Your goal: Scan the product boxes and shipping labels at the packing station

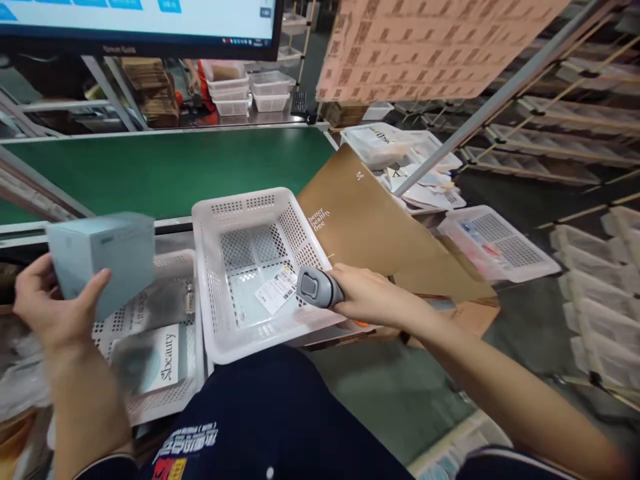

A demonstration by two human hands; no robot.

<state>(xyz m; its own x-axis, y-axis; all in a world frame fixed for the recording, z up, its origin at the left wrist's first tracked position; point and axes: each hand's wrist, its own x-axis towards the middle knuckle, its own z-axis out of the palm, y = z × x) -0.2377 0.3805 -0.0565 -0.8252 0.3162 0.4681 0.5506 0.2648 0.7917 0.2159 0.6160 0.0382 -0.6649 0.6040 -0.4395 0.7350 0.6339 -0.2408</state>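
Observation:
My left hand grips a light blue box, raised above a white basket at the left. In that basket lie packets, one of them a clear packet marked "beauty". My right hand is wrapped round the handle of a grey barcode scanner, whose head hangs over the right side of a second white basket. Inside this middle basket is a white printed label, on what looks like a clear bag.
A green conveyor belt runs behind the baskets, below a monitor. A large brown carton stands to the right. Pink code sheets hang above. White bins and shelving are at the right. Another person's orange clothing shows behind.

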